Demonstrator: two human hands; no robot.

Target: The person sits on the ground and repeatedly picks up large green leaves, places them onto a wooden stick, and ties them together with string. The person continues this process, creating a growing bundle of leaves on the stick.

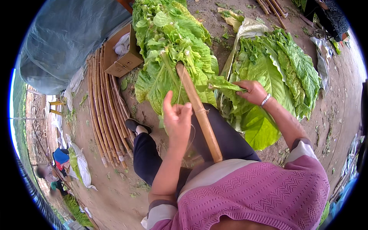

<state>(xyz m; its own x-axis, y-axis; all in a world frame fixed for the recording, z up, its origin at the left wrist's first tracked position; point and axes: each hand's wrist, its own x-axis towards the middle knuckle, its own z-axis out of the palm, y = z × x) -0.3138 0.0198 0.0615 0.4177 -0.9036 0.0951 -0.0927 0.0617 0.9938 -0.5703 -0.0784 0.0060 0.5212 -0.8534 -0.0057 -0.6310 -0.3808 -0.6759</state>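
Note:
My left hand [177, 119] is raised left of a bamboo pole [201, 115], its fingers curled on a thin string [180, 86] that runs up to the leaves at the pole. My right hand [252, 91] grips the stem part of a large green leaf [225, 85], whose cut stalk end points at the pole. The pole's near end rests at my waist, over my thigh. Its far part goes under a thick row of green leaves [178, 34] with cut stalk ends upward. Right of my right hand lies a pile of broad leaves [276, 66] on a sheet.
Bamboo poles [107, 115] lie bundled on the ground at left, beside a cardboard box [123, 57] holding white balls of string. A plastic sheet [74, 43] hangs at upper left. People [47, 175] are at far left, one person [330, 17] at upper right. More poles [274, 8] lie at the top.

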